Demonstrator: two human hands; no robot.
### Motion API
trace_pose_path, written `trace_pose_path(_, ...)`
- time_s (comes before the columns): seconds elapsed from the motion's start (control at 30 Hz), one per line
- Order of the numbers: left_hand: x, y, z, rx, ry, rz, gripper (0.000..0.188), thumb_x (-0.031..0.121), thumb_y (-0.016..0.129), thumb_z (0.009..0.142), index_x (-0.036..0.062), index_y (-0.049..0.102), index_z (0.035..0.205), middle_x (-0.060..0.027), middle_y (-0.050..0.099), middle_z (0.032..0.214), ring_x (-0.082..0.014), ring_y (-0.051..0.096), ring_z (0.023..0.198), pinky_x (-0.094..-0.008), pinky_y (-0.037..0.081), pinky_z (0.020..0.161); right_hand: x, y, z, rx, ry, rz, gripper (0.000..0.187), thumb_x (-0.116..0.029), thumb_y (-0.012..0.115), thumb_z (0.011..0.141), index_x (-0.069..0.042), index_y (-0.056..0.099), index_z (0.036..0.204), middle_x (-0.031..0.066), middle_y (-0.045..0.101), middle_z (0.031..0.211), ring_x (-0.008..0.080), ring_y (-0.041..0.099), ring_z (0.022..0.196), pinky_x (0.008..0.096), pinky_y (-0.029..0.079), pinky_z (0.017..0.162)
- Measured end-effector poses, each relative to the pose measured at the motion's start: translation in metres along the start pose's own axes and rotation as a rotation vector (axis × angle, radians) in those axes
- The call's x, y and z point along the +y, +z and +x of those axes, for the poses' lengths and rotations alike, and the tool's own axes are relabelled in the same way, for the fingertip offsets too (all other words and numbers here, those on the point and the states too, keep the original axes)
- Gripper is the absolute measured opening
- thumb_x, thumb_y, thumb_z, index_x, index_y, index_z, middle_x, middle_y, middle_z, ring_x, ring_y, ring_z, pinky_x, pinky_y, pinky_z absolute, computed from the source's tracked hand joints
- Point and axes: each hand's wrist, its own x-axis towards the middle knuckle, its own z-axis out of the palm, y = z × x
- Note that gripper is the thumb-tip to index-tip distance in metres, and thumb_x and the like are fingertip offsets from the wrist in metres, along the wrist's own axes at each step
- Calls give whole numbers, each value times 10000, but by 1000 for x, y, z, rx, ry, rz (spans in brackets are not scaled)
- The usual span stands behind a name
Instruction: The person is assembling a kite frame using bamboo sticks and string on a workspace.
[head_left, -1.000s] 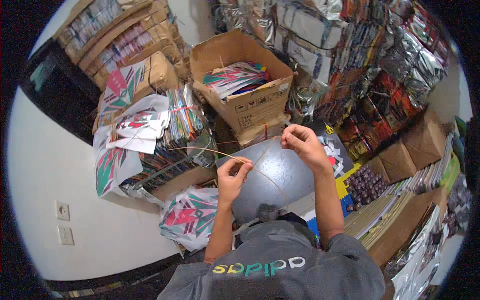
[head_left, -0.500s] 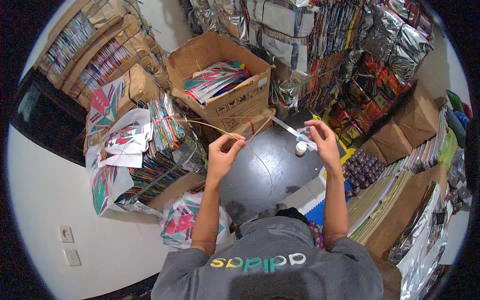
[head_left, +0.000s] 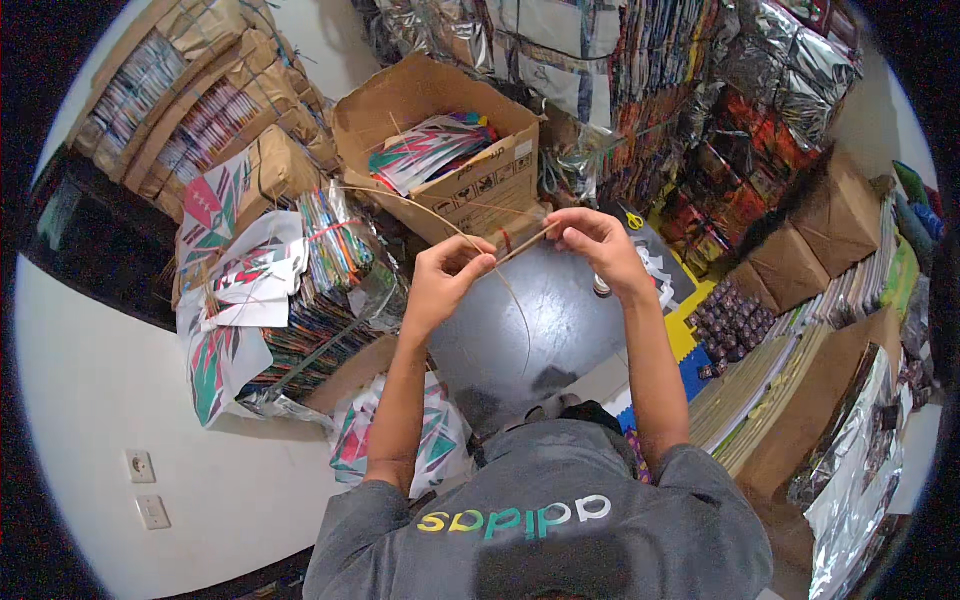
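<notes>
My left hand (head_left: 450,278) pinches a bundle of thin bamboo sticks (head_left: 526,243) between thumb and fingertips. Toward the box, one long curved stick runs up and left, while a thinner end bends down over the dark floor. My right hand (head_left: 598,250) is closed with its fingertips on the far right tip of the sticks; whether it also grips a strip of tape there I cannot make out. Below the right palm a small white roll (head_left: 601,286) shows in part. Beside the right wrist lie white strips (head_left: 655,272), partly hidden by the hand.
An open cardboard box (head_left: 440,205) with printed sheets (head_left: 425,150) stands ahead. Stacked paper bundles (head_left: 330,250) and printed kite-like sheets (head_left: 240,285) are at left. Yellow-handled scissors (head_left: 634,221) lie right of the box. Wrapped bundles (head_left: 745,170) and small dark packets (head_left: 730,322) stand at right.
My right hand has moved left and inward to the tip of the sticks. The white strip that stretched from the tip to that hand no longer shows.
</notes>
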Motion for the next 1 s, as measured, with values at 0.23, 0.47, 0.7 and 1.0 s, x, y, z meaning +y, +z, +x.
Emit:
trace_pose_path(0.23,-5,-6,-7,-40,-42,29,151,117,697,838,0,671,931,4,637,749,-39,563,687,-196,434,619,9,6,-5,-6,4,175,233,-176,674,868,4,643,1013,54,651,904,122,603,838,266,477,745)
trace_pose_path(0.47,-3,-1,-5,-94,-55,4,171,113,706,828,1,665,951,10,643,750,-36,556,672,-200,436,600,22,-9,-16,63,28,91,149,-125,695,842,-15,669,940,26,672,911,95,600,838,231,468,779)
trace_pose_path(0.7,-53,12,25,-198,43,400,273,253,728,799,40,669,959,-69,670,673,-144,621,583,-277,476,572,89,-32,-62,277,135,-348,198,-173,696,840,16,686,896,21,676,828,85,589,777,232,459,724)
trace_pose_path(1.0,-207,87,26,-699,135,819,329,452,628,820,156,666,957,-106,679,697,-297,665,655,-423,529,640,240,-31,-197,501,591,-284,167,-211,683,854,-66,705,935,-33,616,743,52,509,640,217,402,568)
